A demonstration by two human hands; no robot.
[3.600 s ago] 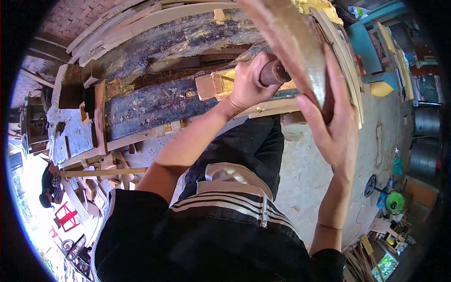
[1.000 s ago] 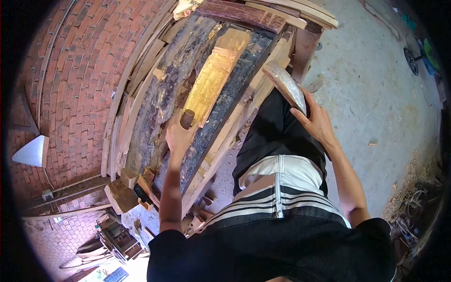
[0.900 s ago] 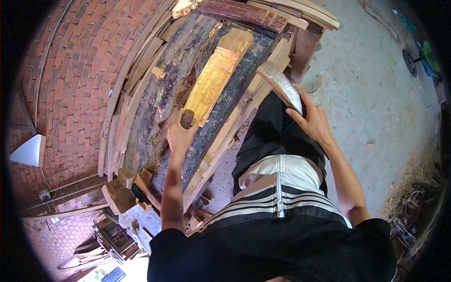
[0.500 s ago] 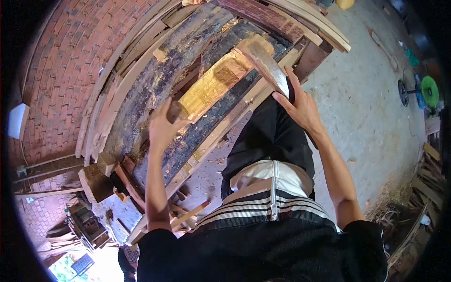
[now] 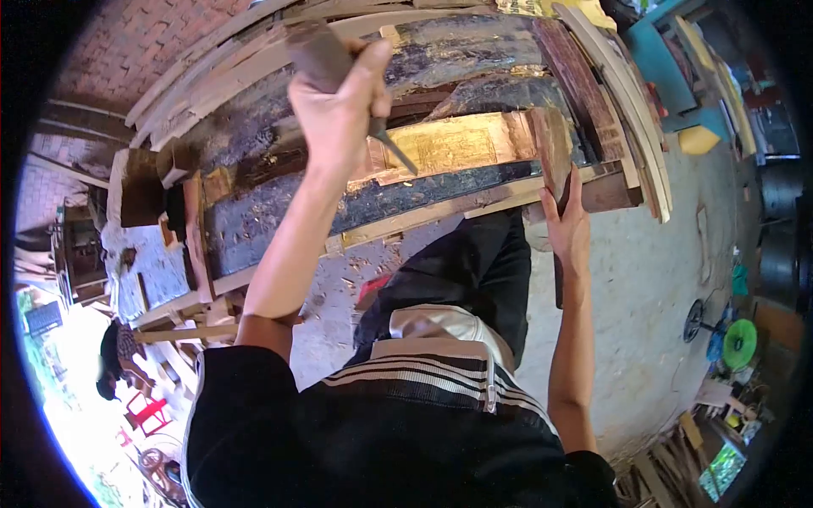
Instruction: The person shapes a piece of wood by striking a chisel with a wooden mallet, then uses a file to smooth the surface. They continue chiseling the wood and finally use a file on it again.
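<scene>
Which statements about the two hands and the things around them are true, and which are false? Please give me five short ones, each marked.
1. The left hand grips a hand tool. True.
2. The yellow wood piece lies on the floor. False: it lies on the dark timber.
3. The right hand holds a brown wooden piece. True.
4. The green fan is at the picture's left. False: at its right.
5. A red stool shows at lower left. True.

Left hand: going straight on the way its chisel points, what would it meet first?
Likely the dark slab beside the yellow block, reached by the chisel before the left hand; depth is unclear, so the block's edge is possible.
</scene>
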